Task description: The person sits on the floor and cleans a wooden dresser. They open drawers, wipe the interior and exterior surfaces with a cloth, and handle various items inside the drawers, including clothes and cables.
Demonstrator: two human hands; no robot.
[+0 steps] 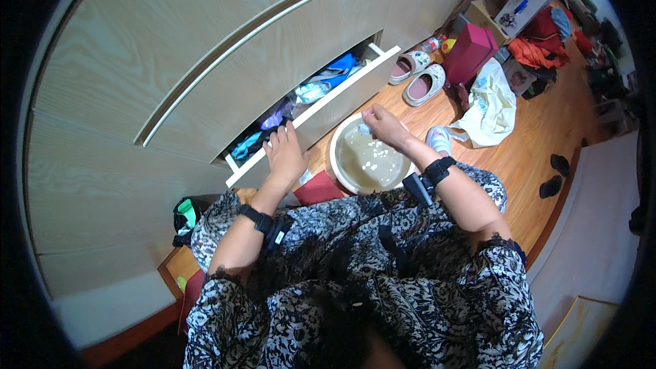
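My left hand (285, 156) lies over the top edge of a pulled-out drawer front (333, 105), fingers on the inner side and thumb outside. Clothes and plastic-wrapped items, among them a blue cloth (341, 70) and a purple bundle (277, 115), fill the drawer. Above a white round basin (335, 164) of cloudy water, my right hand (385, 125) has its fingers curled together. By those fingertips shows a small pale bluish thing (364, 128); whether it is held or in the water cannot be told.
Beyond the basin are a pair of white clogs (432, 83), a magenta box (470, 54) and a pale plastic bag (489, 107). A red item (319, 189) lies beside the basin. Left of my knees is a black bag (184, 218). Dark slippers (552, 186) lie at right.
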